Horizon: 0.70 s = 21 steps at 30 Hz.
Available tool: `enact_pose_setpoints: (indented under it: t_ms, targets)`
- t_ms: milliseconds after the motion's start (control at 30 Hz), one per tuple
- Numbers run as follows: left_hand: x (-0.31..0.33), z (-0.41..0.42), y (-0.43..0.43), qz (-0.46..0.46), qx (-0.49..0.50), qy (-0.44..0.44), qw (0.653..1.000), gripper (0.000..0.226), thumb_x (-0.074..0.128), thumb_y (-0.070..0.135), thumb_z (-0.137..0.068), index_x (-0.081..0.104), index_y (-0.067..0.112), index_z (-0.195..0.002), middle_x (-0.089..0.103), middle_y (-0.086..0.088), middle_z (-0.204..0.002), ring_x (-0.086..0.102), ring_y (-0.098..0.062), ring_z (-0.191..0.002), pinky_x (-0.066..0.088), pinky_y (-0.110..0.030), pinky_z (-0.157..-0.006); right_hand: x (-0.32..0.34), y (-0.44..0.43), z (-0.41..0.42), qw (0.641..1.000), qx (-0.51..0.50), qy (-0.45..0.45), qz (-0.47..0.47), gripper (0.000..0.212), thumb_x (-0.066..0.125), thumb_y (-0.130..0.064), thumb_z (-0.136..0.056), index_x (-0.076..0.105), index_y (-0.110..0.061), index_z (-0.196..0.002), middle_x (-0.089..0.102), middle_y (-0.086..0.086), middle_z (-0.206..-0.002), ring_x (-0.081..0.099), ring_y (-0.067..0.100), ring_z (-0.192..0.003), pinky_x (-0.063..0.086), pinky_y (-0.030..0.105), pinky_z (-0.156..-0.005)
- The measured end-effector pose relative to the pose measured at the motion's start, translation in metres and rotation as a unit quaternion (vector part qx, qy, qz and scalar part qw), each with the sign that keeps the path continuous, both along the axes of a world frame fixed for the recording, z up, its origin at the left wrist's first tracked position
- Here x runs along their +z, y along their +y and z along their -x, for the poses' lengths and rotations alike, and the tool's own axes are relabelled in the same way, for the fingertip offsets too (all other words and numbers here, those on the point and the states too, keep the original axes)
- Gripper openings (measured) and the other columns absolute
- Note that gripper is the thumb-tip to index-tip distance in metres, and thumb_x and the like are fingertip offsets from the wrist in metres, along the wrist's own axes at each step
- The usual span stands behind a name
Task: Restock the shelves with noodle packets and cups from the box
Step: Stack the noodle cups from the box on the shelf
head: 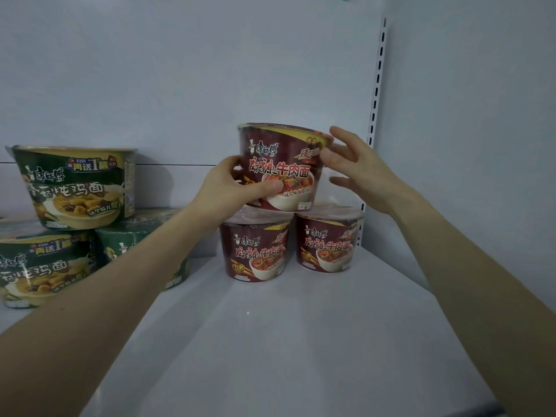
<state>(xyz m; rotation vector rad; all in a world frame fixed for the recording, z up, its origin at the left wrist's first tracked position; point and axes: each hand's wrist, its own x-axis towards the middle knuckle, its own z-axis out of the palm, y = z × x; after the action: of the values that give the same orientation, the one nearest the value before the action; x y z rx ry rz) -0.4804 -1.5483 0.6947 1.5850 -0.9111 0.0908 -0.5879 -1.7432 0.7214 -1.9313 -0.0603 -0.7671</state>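
White shelf (301, 341), white back panel, slotted upright (376, 94) at right – you're setting a red cup up top.

Top red cup (282, 167) sits across two red cups: left one (255, 251), right one (328, 245). Your left hand (228, 188) has its grip closed round the cup's lower left side, thumb on the front. Right hand (358, 170): grip wide, fingers spread, tips touching the upper right rim. Green cups (75, 188) stacked at left, apart from the reds.

A shop: a white display shelf (301, 341) with a slotted upright (376, 82), stocked with stacked noodle cups (255, 251).
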Motion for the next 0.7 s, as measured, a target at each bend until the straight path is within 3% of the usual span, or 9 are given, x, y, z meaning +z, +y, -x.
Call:
enact_pose_setpoints:
  t_ms: [133,233,300,433,533,700]
  targets:
    - [-0.003,0.000,0.003,0.047,0.047,-0.009,0.998,0.059,0.080,0.031,-0.064,0.047,0.020,-0.112,0.059,0.013,-0.096,0.059,-0.001,-0.085,0.048,-0.015,-0.065,-0.016,-0.021,0.011,0.980,-0.101,0.095,0.144,0.045,0.054,-0.041,-0.088,0.052,-0.018,-0.127,0.054,-0.004,-0.126,0.049,0.007,-0.114,0.036,0.024,-0.094]
    - [-0.005,0.000,0.005,0.065,0.064,-0.009,0.996,0.053,0.079,0.028,-0.068,0.048,0.020,-0.110,0.059,0.015,-0.094,0.059,0.000,-0.084,0.047,-0.013,-0.062,-0.036,-0.031,0.007,0.944,-0.132,0.179,0.243,0.048,0.061,-0.046,-0.082,0.059,-0.016,-0.120,0.058,-0.004,-0.122,0.051,0.011,-0.114,0.039,0.027,-0.098]
    - [-0.006,0.001,0.005,0.068,0.064,-0.007,0.996,0.052,0.079,0.028,-0.068,0.049,0.020,-0.109,0.060,0.014,-0.094,0.060,-0.001,-0.085,0.048,-0.013,-0.062,-0.045,-0.031,0.005,0.931,-0.132,0.190,0.283,0.044,0.066,-0.039,-0.081,0.061,-0.015,-0.117,0.060,-0.001,-0.120,0.052,0.009,-0.112,0.037,0.022,-0.092]
    - [-0.007,0.002,0.004,0.072,0.061,-0.013,0.995,0.049,0.079,0.026,-0.069,0.049,0.020,-0.107,0.059,0.014,-0.092,0.058,0.001,-0.080,0.046,-0.004,-0.054,-0.049,-0.031,0.005,0.933,-0.120,0.171,0.294,0.029,0.064,-0.016,-0.085,0.065,-0.006,-0.113,0.065,0.008,-0.117,0.056,0.019,-0.113,0.039,0.021,-0.093]
    - [-0.008,0.003,0.004,0.077,0.060,-0.010,0.995,0.050,0.078,0.027,-0.069,0.048,0.021,-0.108,0.059,0.016,-0.093,0.058,0.001,-0.082,0.046,-0.010,-0.060,-0.046,-0.036,0.012,0.928,-0.113,0.181,0.306,0.026,0.061,-0.008,-0.087,0.065,-0.003,-0.112,0.065,0.010,-0.117,0.057,0.020,-0.112,0.040,0.027,-0.099]
    - [-0.008,0.003,0.000,0.087,0.056,0.001,0.995,0.054,0.079,0.029,-0.067,0.049,0.020,-0.111,0.060,0.011,-0.098,0.060,-0.004,-0.089,0.049,-0.020,-0.072,-0.046,-0.043,0.018,0.929,-0.091,0.186,0.306,0.029,0.056,-0.003,-0.089,0.062,-0.003,-0.117,0.063,0.007,-0.120,0.053,0.009,-0.105,0.038,0.020,-0.093]
